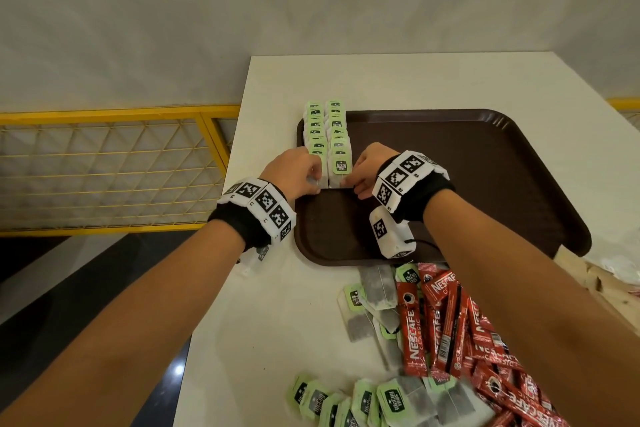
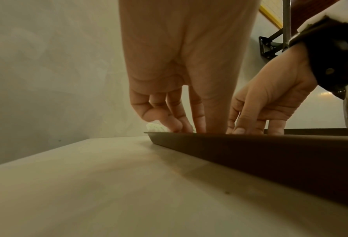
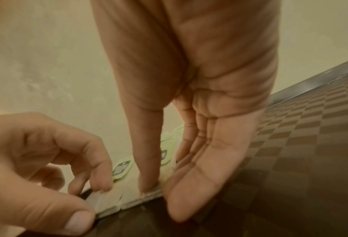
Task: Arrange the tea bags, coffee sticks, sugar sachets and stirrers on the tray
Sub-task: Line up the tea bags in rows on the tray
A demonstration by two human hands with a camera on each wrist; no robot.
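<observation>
Red coffee sticks [image 1: 446,319] read "NESCAFE CLASSIC", piled under right forearm w/ loose tea bags [image 1: 372,302]. Green tags on tea bag rows [image 1: 327,135] have dark logo, text too small to read. Rows sit at left edge of brown tray [image 1: 485,166], right btwn both hands. Left hand [image 1: 294,173] fingers curled, pinching near bag of left row. Right hand [image 1: 369,172] fingers straight-ish, thumb tip pressing near bag of right row, palm against its side. White table [image 1: 277,305] underneath, yellow railing [image 1: 104,166] off to left of left hand.
</observation>
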